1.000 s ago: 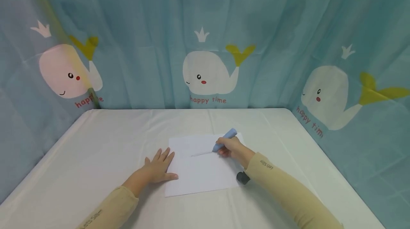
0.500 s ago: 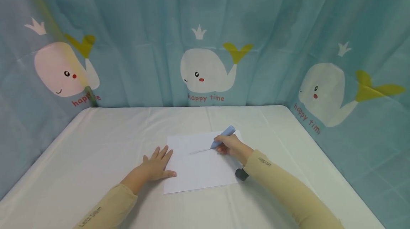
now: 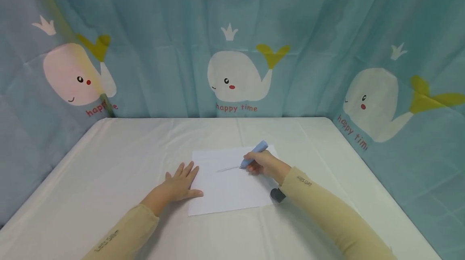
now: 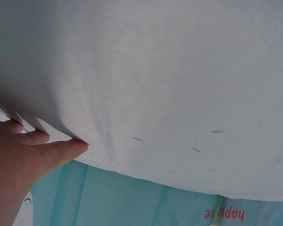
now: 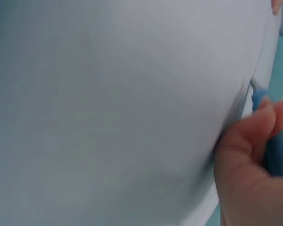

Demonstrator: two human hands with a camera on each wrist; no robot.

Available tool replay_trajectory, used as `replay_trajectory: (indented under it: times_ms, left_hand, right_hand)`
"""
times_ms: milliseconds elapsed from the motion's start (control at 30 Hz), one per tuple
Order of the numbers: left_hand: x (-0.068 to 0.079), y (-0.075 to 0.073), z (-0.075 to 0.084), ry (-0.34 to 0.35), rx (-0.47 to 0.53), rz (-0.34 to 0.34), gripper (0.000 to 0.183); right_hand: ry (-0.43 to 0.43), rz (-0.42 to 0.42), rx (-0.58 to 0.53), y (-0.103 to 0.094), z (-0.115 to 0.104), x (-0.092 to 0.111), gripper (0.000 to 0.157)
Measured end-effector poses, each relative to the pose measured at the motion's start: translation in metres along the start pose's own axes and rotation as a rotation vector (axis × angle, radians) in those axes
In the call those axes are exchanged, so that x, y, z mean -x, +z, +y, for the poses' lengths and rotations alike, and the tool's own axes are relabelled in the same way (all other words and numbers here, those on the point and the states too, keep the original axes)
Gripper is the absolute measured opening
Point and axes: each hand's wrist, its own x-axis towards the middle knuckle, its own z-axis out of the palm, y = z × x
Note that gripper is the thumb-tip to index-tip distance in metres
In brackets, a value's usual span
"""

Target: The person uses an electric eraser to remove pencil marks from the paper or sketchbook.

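A white sheet of paper (image 3: 229,193) lies on the white-covered table. My left hand (image 3: 180,183) rests spread across the sheet's left edge, thumb and fingertips on the paper; in the left wrist view this hand (image 4: 42,155) shows its fingers straight. On the sheet's right half, my right hand (image 3: 263,162) grips a thick light-blue pen-like tool (image 3: 259,147), tilted with its top to the upper right. Its slim grey tip (image 5: 255,84) is right at the paper. From the tip a thin grey line (image 3: 229,168) runs leftward on the sheet.
A small black object (image 3: 277,195) shows beside the right sleeve cuff, over the sheet's right edge. The white table cover (image 3: 145,143) has faint creases. A blue-green curtain (image 3: 163,70) printed with whales hangs behind the table and along both sides.
The head view has shifted slightly. Both hands, the blue tool and the line keep nearly the same places on the sheet.
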Motion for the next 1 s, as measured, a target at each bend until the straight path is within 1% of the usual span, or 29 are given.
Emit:
replay_trajectory:
  times_ms: [167, 300, 467, 567, 800, 933, 1000]
  left_hand:
    - [-0.0003, -0.0009, 0.0028, 0.006, -0.014, -0.003, 0.094]
    - [0.0024, -0.0001, 0.0037, 0.006, -0.007, -0.013, 0.094]
    - [0.0036, 0.0026, 0.0017, 0.009, -0.001, -0.013, 0.095]
    - [0.0024, 0.0038, 0.0005, 0.01, -0.012, -0.012, 0.095]
    - [0.0002, 0.0012, 0.0013, 0.006, -0.012, 0.005, 0.095]
    - [-0.0011, 0.0002, 0.0006, 0.005, -0.017, 0.008, 0.096]
    - [-0.0019, 0.0, 0.0, 0.001, -0.016, 0.005, 0.096]
  right_hand:
    - [-0.002, 0.003, -0.036, -0.0034, 0.0006, 0.0016, 0.023]
    - [-0.01, -0.004, -0.015, 0.0, 0.0051, 0.0033, 0.02]
    - [-0.026, 0.064, -0.005, 0.0049, 0.0076, 0.0038, 0.019]
    - [-0.015, 0.087, 0.002, 0.0051, 0.0069, 0.0033, 0.02]
    - [-0.017, 0.055, -0.014, 0.0032, 0.002, 0.0016, 0.022]
    - [-0.015, 0.018, 0.015, 0.0032, 0.0008, 0.0002, 0.025]
    - [-0.009, 0.022, 0.016, 0.0032, 0.0003, -0.001, 0.025]
